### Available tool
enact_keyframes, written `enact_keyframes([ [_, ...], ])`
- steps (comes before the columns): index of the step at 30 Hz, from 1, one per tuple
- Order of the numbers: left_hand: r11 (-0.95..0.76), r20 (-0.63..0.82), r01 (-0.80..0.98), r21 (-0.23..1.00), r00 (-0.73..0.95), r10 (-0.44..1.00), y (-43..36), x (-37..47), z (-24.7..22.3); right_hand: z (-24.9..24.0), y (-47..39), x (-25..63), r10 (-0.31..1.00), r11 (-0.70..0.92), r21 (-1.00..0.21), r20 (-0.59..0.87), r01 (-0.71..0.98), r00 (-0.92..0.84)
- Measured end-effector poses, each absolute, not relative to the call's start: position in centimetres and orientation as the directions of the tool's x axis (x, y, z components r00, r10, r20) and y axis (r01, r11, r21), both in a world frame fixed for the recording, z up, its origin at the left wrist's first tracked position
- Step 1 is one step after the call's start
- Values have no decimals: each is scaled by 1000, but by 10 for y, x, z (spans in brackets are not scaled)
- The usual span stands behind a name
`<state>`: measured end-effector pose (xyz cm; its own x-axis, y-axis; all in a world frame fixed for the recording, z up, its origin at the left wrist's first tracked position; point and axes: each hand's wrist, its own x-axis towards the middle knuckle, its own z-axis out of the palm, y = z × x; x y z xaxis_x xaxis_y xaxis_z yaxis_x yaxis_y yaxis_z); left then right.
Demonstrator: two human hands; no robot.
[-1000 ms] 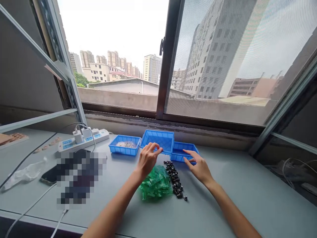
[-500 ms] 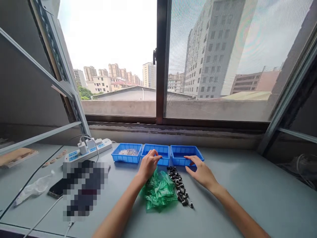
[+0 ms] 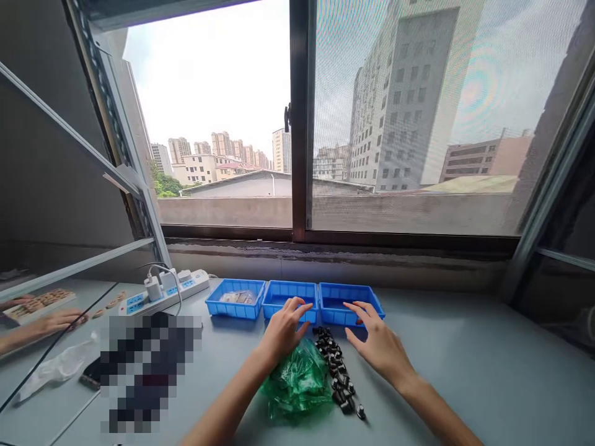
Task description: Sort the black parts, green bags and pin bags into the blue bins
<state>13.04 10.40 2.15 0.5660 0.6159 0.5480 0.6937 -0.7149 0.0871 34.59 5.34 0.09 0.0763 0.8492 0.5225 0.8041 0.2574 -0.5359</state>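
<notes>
My left hand [image 3: 286, 331] is over the far edge of a pile of crinkled green plastic bags [image 3: 300, 384], thumb and fingers apart, with nothing visible in it. On the other side, my right hand [image 3: 382, 347] hovers with spread fingers by the front of the right blue bin [image 3: 351, 303]. Its palm side is partly hidden. Between the hands, a strip of small black and silver parts [image 3: 338, 371], too small to name, lies beside the bags. The middle blue bin [image 3: 279, 296] is just beyond my left fingers.
The left blue bin [image 3: 235, 310] holds clear plastic packets. A white power strip [image 3: 162, 291] with plugs, a blurred dark device [image 3: 149, 378] and a crumpled clear bag [image 3: 60, 368] lie leftward. At far left, another person's hand [image 3: 56, 323] is by a tray of small brown pieces [image 3: 46, 303].
My left fingers have spread from a pinch. My right hand has stayed by the right bin. Another person's hands and a tray have come into view at far left. The view has shifted slightly.
</notes>
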Motion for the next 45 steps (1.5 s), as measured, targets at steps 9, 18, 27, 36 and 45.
enact_keyframes([
  [9, -719, 540, 679, 146, 554, 634, 93, 129, 43, 16, 41, 326, 829, 473, -419, 509, 775, -232],
  [18, -731, 517, 667, 145, 579, 631, 95, 132, 40, 7, 56, 347, 714, 410, -288, 692, 866, -108],
  [27, -718, 437, 665, 206, 594, 675, 108, 125, 32, -6, 66, 350, 840, 338, -409, 538, 848, -76],
  [36, -691, 483, 672, 268, 526, 699, 107, 125, 28, -8, 63, 351, 819, 395, -388, 559, 833, -129],
  [45, -701, 506, 664, 261, 525, 685, 109, 122, 34, 5, 58, 345, 780, 492, -400, 597, 773, -188],
])
